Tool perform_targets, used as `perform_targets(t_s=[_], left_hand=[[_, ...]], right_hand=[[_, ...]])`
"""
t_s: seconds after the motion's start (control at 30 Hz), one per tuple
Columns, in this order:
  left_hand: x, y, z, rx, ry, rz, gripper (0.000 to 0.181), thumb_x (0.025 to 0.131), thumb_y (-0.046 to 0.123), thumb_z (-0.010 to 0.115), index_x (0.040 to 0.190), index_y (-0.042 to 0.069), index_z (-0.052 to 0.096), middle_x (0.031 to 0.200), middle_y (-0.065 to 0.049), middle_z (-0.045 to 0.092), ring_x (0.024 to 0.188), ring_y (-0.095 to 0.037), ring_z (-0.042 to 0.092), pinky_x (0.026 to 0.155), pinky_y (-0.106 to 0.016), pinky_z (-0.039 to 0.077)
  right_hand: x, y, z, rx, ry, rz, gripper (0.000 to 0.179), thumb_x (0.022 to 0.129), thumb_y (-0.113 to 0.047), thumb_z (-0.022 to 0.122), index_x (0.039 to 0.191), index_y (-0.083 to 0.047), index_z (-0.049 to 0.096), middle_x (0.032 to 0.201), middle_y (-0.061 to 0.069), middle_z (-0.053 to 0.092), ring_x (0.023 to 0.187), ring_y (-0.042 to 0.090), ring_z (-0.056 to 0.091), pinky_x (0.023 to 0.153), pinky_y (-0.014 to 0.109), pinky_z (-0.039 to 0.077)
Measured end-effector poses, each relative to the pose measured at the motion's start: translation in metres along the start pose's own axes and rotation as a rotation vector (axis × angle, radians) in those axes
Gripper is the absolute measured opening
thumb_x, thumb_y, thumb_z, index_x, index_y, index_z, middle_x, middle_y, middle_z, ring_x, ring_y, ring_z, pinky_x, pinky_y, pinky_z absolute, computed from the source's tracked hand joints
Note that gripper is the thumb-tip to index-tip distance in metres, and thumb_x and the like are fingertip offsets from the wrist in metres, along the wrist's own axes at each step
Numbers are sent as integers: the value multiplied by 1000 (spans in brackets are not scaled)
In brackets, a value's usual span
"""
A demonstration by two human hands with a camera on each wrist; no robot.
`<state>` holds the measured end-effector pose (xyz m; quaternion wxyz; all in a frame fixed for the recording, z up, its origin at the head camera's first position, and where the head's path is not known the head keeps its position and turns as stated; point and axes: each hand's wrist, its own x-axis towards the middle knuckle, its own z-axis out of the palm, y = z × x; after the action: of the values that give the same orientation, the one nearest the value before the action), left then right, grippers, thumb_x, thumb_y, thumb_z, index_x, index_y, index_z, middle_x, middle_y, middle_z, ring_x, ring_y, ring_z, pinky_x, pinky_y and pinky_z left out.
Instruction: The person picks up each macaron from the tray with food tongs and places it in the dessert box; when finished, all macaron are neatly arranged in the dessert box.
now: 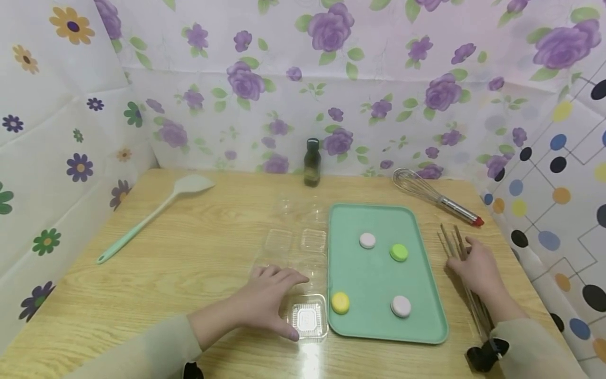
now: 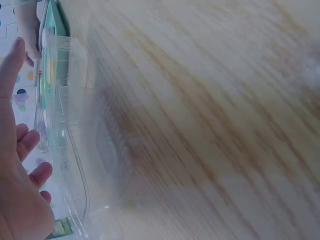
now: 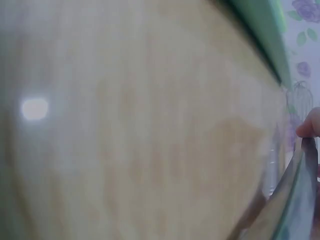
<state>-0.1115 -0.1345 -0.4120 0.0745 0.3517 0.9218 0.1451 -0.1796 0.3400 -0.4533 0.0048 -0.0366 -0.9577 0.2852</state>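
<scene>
My right hand (image 1: 477, 268) grips long metal tongs (image 1: 475, 308) at the right of the green tray (image 1: 383, 326). In the right wrist view, the thumb presses on the shiny metal of the tongs (image 3: 300, 185). With fingers spread, my left hand (image 1: 267, 300) hovers beside the nearest clear plastic box (image 1: 312, 334), left of the tray. The left wrist view has the clear plastic (image 2: 75, 150) right by those fingers. Two pale pink macarons (image 1: 367, 240), a green macaron (image 1: 399, 252) and a yellow macaron (image 1: 340, 302) lie apart on the tray.
More clear plastic compartments (image 1: 279, 241) extend behind the left hand. A dark bottle (image 1: 311, 166) stands at the table's back edge. A whisk (image 1: 437, 197) lies back right, beyond the tongs' tips. A pale green spatula (image 1: 156, 213) lies at the left. Patterned cloths enclose the table (image 1: 142, 300).
</scene>
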Motion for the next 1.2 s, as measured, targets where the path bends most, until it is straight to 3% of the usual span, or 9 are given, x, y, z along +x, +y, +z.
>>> perform_targets(t_s=[0.17, 0.3, 0.6, 0.73, 0.9, 1.2], left_hand=[[2, 0, -3, 20, 4, 13, 100, 55, 72, 71, 136, 21, 43, 136, 5, 45, 116, -21, 41, 96, -46, 25], [3, 0, -4, 23, -8, 21, 97, 55, 72, 72, 134, 21, 45, 134, 6, 46, 115, -21, 41, 97, -48, 25], [2, 2, 1, 72, -48, 65, 96, 56, 72, 71, 133, 21, 46, 133, 8, 48, 113, -20, 43, 95, -45, 31], [2, 3, 2, 82, -48, 81, 94, 56, 71, 72, 132, 22, 47, 130, 9, 49, 111, -19, 43, 95, -44, 30], [2, 3, 3, 104, -44, 93, 92, 56, 71, 72, 130, 23, 47, 128, 9, 50, 108, -16, 43, 92, -40, 31], [1, 5, 4, 142, -38, 106, 77, 60, 63, 75, 124, 25, 52, 123, 13, 50, 105, -15, 43, 92, -40, 31]], right_hand=[[0, -11, -6, -59, 13, -81, 66, 81, -16, 62, 130, 19, 36, 113, 40, 49, 100, 48, 47, 77, 56, 44], [-1, -23, -8, -116, -22, -137, 63, 78, -17, 64, 128, 14, 43, 112, 33, 49, 96, 41, 45, 72, 51, 42], [-12, -45, -11, -141, -131, -220, 65, 83, -41, 68, 127, 3, 51, 121, 28, 48, 104, 42, 49, 80, 58, 43], [-15, -45, -12, -156, -158, -323, 60, 81, -42, 71, 123, -2, 58, 110, 16, 57, 96, 31, 54, 75, 48, 47], [-23, -48, -13, -174, -255, -479, 55, 78, -45, 73, 119, -10, 62, 103, 1, 58, 83, 13, 51, 67, 31, 45], [-42, -58, -21, -97, -489, -531, 49, 76, -39, 76, 118, -17, 63, 101, -2, 54, 66, 7, 47, 56, 21, 42]])
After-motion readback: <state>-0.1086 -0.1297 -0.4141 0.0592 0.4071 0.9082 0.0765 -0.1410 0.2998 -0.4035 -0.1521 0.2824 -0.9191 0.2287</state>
